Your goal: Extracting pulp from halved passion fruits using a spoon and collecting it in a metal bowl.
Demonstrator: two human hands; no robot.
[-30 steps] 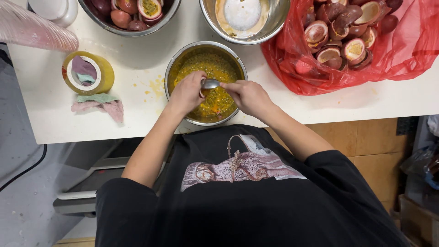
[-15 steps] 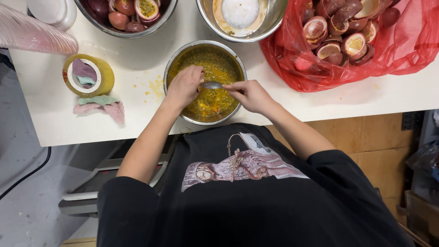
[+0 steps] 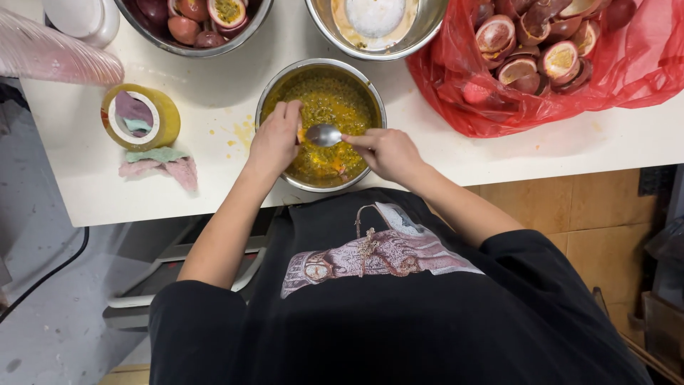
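A steel bowl (image 3: 266,93) of yellow-orange seedy pulp stands at the near edge of the white table (image 3: 214,192). My left hand (image 3: 274,142) is curled over the bowl's left side around a small fruit piece that my fingers almost fully hide. My right hand (image 3: 388,153) reaches in from the right and pinches the handle of a metal spoon (image 3: 324,135). The spoon's bowl points left and touches my left hand's thumb side, just above the pulp.
Behind stand a steel bowl of halved passion fruit (image 3: 206,28) and a steel bowl with a white lump (image 3: 377,21). A red plastic bag of emptied shells (image 3: 541,64) lies at the right. A yellow tape roll (image 3: 140,116), a crumpled cloth (image 3: 160,164) and stacked pink cups (image 3: 57,57) are at the left.
Both hands stay over the pulp bowl. The spoon has shifted slightly left against my left hand, and the hands sit a little farther into the bowl.
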